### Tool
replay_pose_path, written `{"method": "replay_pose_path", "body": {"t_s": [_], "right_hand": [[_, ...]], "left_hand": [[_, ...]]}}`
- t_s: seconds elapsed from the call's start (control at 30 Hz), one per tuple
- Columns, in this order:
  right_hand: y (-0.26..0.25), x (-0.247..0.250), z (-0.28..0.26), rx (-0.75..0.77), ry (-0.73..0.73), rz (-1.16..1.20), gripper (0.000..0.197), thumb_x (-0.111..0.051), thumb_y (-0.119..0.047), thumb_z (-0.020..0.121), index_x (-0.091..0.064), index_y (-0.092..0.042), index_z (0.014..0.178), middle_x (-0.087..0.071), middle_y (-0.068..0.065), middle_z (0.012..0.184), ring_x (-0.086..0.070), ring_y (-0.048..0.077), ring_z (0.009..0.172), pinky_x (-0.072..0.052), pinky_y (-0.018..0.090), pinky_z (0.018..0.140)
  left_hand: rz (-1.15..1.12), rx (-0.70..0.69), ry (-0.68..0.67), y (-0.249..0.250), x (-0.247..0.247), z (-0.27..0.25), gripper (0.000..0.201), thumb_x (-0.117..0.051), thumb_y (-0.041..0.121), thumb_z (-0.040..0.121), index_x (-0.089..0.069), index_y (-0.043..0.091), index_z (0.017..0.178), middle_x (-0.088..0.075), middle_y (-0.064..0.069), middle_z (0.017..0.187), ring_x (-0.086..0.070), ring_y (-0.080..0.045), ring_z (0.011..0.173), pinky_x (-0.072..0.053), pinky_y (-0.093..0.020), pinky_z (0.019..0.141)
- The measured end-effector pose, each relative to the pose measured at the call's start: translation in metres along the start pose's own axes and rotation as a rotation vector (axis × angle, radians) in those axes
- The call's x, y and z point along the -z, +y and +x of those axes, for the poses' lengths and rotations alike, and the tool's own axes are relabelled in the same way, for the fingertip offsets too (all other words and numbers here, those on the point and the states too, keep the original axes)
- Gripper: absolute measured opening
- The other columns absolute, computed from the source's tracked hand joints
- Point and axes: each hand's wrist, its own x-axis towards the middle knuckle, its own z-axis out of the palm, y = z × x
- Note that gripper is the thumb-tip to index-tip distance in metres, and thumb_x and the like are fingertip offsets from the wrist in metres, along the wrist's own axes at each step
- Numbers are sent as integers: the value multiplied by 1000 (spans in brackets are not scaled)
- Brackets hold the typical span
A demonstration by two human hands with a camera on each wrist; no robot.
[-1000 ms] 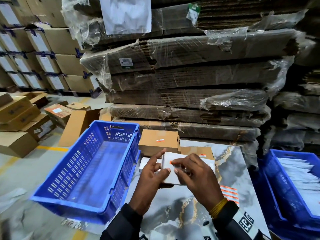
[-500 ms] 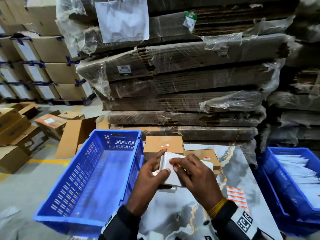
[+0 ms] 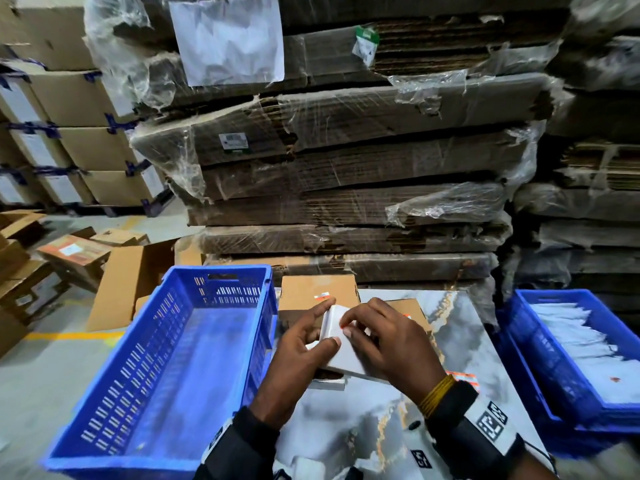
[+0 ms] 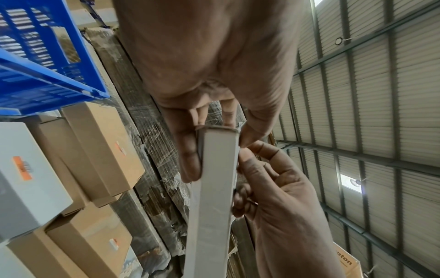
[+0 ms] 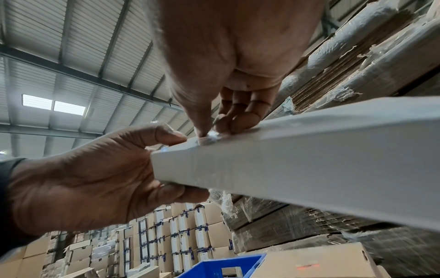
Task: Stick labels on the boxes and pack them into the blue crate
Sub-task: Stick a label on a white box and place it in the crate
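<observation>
A flat white box (image 3: 341, 351) is lifted above the marble table (image 3: 450, 327), tilted. My left hand (image 3: 304, 344) grips its left end, thumb on top and fingers beneath (image 4: 190, 159). My right hand (image 3: 367, 330) presses a small label onto the box's top face near the left corner with thumb and fingertips (image 5: 207, 135). A little orange shows by the fingertip in the head view; the label itself is mostly hidden. The blue crate (image 3: 166, 368) stands empty to the left. Brown boxes (image 3: 317, 292) with small orange labels lie behind the hands.
A second blue crate (image 3: 571, 355) with white packets stands at the right. Orange label strips (image 3: 464, 377) lie on the table by my right wrist. Wrapped stacks of flat cardboard (image 3: 346, 174) rise just behind the table. Cartons litter the floor at left (image 3: 69, 258).
The white box and both hands have stayed together over the table; my right fingertips have shifted toward the box's left corner. The head view has moved slightly.
</observation>
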Motion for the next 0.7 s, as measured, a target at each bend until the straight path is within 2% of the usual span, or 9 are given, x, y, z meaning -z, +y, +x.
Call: {"method": "replay_pose_path", "body": {"t_s": [0.1,0.2,0.27,0.4,0.63,0.7], "right_hand": [[3,4,7,15,-81,-64,9,-53,-39,92,-57,-33,97,-50,-11,90,-53,9,71,-45,27,55],[2,8,13,4,-163,-56,8,-51,-36,92,-54,-31,99,-50,-10,95,-55,16,74,-48,34,59],[3,10,15,-17,-201,-22,6,-55,-32,93,-54,-30,99,-51,-10,98,-55,17,76,-49,36,62],[5,12,19,-32,-251,14,8,-56,-25,94,-52,-31,98,-50,-10,98,-54,16,77,-49,32,64],[9,15,20,-34,-259,28,12,-56,-22,94,-51,-31,100,-49,-11,100,-55,16,79,-49,29,63],[11,15,20,-24,-237,57,12,-57,-23,94,-52,-33,100,-49,-12,99,-55,15,79,-49,32,63]], "left_hand": [[4,15,-21,-1,-1,2,56,-55,-1,94,-52,35,137,-72,-11,103,-67,-19,84,-58,-47,76],[10,23,-20,-1,0,4,56,-54,-2,94,-53,35,136,-70,-4,96,-66,-14,79,-56,-38,71],[16,25,-18,-2,0,4,56,-56,0,94,-54,39,135,-68,-5,99,-66,-15,82,-57,-40,72],[45,31,-12,1,-1,4,55,-55,2,94,-53,41,134,-64,3,80,-63,-16,77,-56,-51,78],[23,27,-15,3,-5,5,52,-53,0,95,-53,36,133,-67,-6,87,-66,-16,78,-58,-51,78],[13,27,-13,4,-5,5,52,-52,-1,95,-53,35,132,-68,-7,86,-65,-16,77,-57,-50,78]]}}
